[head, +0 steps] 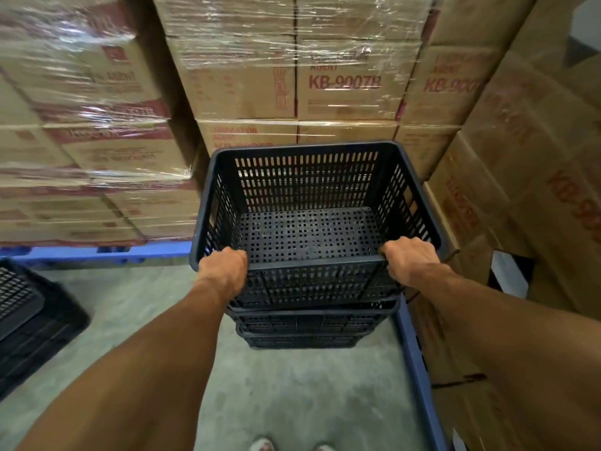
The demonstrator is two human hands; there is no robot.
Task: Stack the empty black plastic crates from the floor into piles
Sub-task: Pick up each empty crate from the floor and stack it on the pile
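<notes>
With the left hand [224, 266] and right hand [410, 259] curled tight over the near rim of the top black crate [309, 203], half-nested on the pile [309, 327], a tilted push could jam it or topple the pile, whose floor footing stays hidden.

Warehouse aisle walled in by stacked cartons.

Tall stacks of brown cardboard cartons with red printing [344, 83], wrapped in clear shiny plastic film [81, 37], fill the far side and the left; more unwrapped brown cartons [533, 177] rise on the right. They rest on blue plastic pallets [97, 252]. The grey-green concrete floor [292, 392] lies near, evenly lit.
</notes>
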